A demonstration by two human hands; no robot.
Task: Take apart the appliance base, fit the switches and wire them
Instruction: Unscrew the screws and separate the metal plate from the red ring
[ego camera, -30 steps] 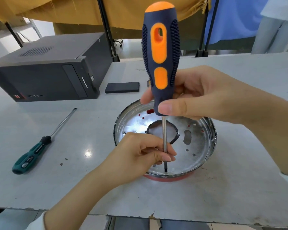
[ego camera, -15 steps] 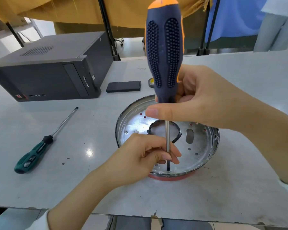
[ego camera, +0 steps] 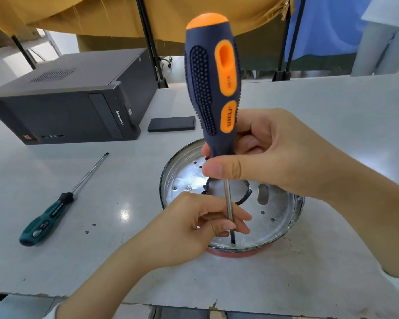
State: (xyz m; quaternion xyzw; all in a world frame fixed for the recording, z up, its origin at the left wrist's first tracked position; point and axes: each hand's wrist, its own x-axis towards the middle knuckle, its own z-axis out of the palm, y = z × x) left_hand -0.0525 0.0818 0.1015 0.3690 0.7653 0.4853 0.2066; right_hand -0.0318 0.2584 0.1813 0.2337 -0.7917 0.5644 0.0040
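Observation:
A round shiny metal appliance base (ego camera: 279, 217) with a red underside lies on the table, its inside pierced by holes and a central round opening. A navy and orange screwdriver (ego camera: 213, 88) stands upright in it, the tip down near the front rim. My right hand (ego camera: 272, 155) grips the lower end of the handle with thumb and fingers. Inside the base's front left, my left hand (ego camera: 194, 224) pinches the steel shaft between thumb and fingertips. The screw under the tip is hidden.
A green-handled screwdriver (ego camera: 53, 212) lies on the grey table (ego camera: 286, 284) to the left. A dark computer case (ego camera: 74, 104) stands at the back left, with a flat black block (ego camera: 171, 124) beside it. Black stand poles, yellow and blue cloth and a person stand beyond the far edge.
The screwdriver handle has turned about its axis, so different orange and studded faces point at me. Both hands keep their hold; the base stays put.

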